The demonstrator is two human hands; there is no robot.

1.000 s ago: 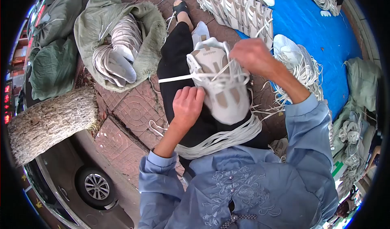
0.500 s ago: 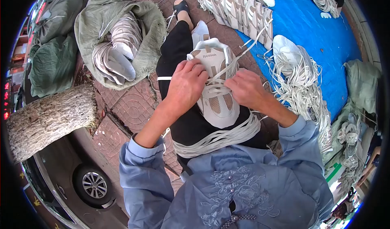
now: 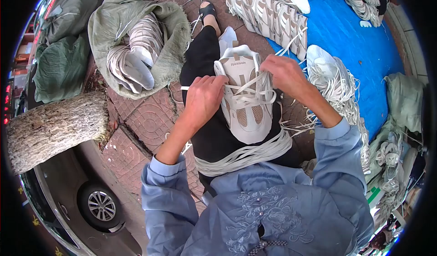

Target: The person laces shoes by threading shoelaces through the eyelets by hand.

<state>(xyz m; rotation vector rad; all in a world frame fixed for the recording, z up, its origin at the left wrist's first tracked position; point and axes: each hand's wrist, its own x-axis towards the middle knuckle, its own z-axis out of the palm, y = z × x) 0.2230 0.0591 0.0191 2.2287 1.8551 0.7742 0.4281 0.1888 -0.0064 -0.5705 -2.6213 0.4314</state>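
Note:
A beige and white shoe upper [image 3: 246, 124] marked "Reebok" rests on my lap, toe towards me. A flat white shoelace [image 3: 246, 88] crosses its lower eyelets, with a loose loop at the right. My left hand [image 3: 205, 97] is closed on the upper's left eyelet edge, thumb and finger pinched there. At the upper right edge, my right hand [image 3: 287, 77] is closed in a pinch on the shoelace; its fingertips partly hide the lace. Over my thighs, nearest my body, lies a bundle of white laces [image 3: 248, 157].
A blue tarp [image 3: 371, 69] at right carries stacked shoe uppers [image 3: 268, 17] and a heap of laced pieces [image 3: 334, 81]. An open woven sack [image 3: 173, 26] with uppers stands at left, near a tree trunk [image 3: 59, 128] and a parked car [image 3: 73, 183].
My right hand has moved up and outward from the lace crossing to the upper right edge. My left hand stays at the left eyelet edge, slightly lower. The view has shifted slightly.

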